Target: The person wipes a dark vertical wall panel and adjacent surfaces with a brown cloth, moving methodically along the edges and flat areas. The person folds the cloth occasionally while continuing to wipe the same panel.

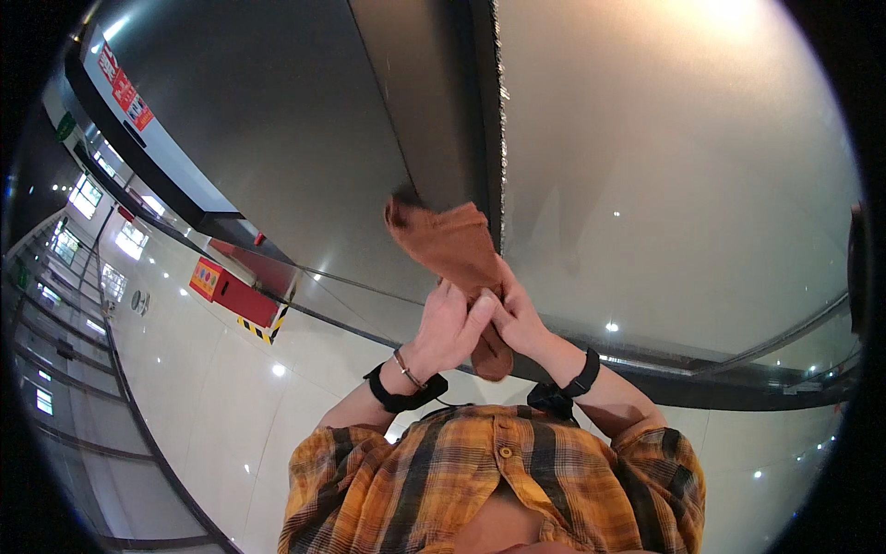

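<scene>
A brown fabric sock [446,242] is held out in front of my chest, its broad part spread towards the upper left. From beneath the fingers, a rounded brown end [493,361] hangs back towards my shirt. Whether this is one folded sock or a pair cannot be told. My left hand [450,322] grips the gathered middle from the left, thumb on top. On the other side, my right hand [518,311] pinches the same bunched fabric, its thumb meeting the left one. Some fingers are hidden behind the cloth.
Beyond the sock runs a dark metallic strip [443,118] between a dark grey panel [277,124] and a shiny lighter panel [678,187]. A red box [242,294] with black-yellow hazard tape stands on the glossy tiled floor [208,388] at left. Glass panels [90,415] line the far left.
</scene>
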`<state>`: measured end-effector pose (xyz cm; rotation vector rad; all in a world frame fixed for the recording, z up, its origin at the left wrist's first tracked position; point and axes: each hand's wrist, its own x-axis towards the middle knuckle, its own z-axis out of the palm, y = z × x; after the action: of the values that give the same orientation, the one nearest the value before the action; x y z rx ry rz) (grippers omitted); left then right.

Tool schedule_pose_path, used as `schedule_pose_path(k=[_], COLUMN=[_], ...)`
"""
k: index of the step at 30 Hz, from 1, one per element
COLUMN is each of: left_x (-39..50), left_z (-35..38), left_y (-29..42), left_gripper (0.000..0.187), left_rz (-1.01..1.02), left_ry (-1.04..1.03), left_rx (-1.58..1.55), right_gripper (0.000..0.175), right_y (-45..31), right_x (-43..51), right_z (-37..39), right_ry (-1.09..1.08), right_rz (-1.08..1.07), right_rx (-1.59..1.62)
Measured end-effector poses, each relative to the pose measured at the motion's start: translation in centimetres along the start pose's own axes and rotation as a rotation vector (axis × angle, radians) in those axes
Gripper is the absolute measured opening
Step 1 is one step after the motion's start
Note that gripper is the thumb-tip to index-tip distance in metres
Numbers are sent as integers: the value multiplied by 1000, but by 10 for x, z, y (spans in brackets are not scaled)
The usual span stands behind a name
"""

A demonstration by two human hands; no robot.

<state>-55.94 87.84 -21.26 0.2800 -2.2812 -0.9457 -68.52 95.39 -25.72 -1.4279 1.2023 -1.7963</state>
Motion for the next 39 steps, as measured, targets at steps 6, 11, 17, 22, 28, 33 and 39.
schedule_pose_path(k=[6,11,17,22,28,33,39], left_x=[3,26,68,69,68,69,70], left_z=[-44,-78,-71,-67,-64,-64,-65], left_y=[31,22,-24,-35,-32,-32,-32], left_gripper=[27,45,67,70,65,61,61], left_rz=[369,512,556,557,532,505,521], left_ry=[327,676,671,669,640,641,633], left_rx=[267,496,557,555,506,545,551], right_gripper=[37,36,39,42,60,57,63], right_y=[-15,-35,23,69,28,4,72], right_x=[5,54,65,15,82,116,33], right_z=[-7,5,39,28,21,7,31], right_ry=[313,430,172,129,157,195,140], right_rz=[90,-116,-321,376,-253,-333,157], right_rx=[-288,-101,-108,-214,-9,-385,-107])
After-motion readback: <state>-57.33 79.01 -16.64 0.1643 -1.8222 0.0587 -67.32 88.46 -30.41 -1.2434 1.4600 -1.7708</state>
